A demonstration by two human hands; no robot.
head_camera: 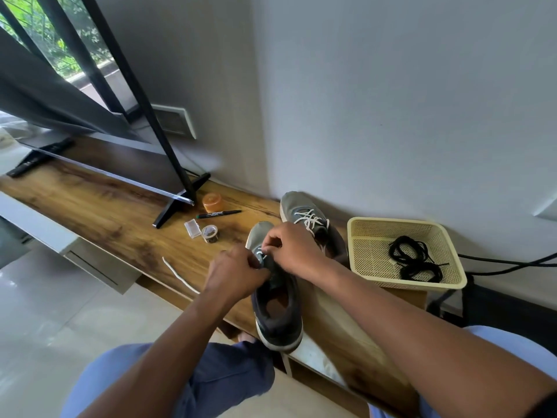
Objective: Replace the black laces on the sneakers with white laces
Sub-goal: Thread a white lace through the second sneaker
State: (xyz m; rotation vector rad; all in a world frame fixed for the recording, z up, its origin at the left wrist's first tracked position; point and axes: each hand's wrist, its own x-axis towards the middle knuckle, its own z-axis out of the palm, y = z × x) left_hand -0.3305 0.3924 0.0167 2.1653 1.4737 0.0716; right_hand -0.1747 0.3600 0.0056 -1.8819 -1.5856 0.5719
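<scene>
Both our forearms reach to the near sneaker (277, 300) on the table (114, 218), its long axis running 6 to 12 o'clock; left hand (238, 273) and right hand (289, 248) fingers pinch the white lace (261, 257) at its front eyelets

Grey walls (391, 86), pale tiled floor (45, 312), wooden shelf (105, 212), possibly a window (45, 34) upper left.

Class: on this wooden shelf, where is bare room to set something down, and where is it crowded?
Free: the long wood stretch left of the TV stand foot. Crowded: the marker, tape roll, both sneakers and the basket.
</scene>
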